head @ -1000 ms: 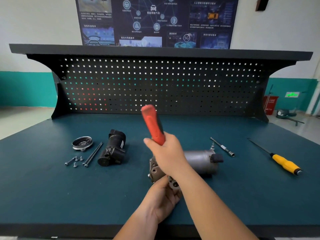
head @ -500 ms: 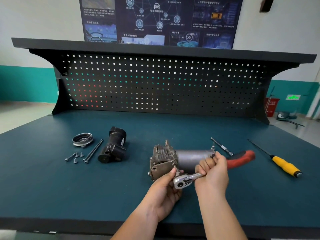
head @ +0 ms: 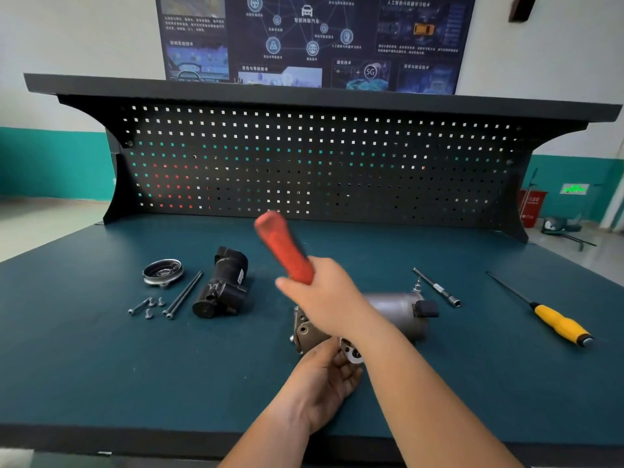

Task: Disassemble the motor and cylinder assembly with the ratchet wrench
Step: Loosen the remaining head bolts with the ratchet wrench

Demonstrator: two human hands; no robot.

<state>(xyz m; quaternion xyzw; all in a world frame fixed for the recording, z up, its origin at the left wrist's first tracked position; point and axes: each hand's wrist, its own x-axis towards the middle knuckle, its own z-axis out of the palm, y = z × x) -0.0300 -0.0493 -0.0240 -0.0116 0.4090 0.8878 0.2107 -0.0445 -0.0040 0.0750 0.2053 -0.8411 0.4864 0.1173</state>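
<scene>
The grey motor and cylinder assembly (head: 393,310) lies on its side in the middle of the dark green bench. My right hand (head: 332,305) grips the ratchet wrench by its red handle (head: 283,248), which points up and away to the left, blurred. The wrench's metal head (head: 353,352) sits at the near side of the assembly's block end. My left hand (head: 324,380) holds that near end, fingers curled around the wrench head; my right forearm hides part of the block.
A black removed housing (head: 223,283), a round metal cap (head: 162,271), two long bolts (head: 184,293) and several small screws (head: 148,304) lie at the left. A socket extension bar (head: 435,287) and a yellow-handled screwdriver (head: 559,324) lie right. A black pegboard (head: 320,163) closes the back.
The red handle swung from lying low to the right, half a second ago, back up and over to the left. My left hand stayed at the wrench head.
</scene>
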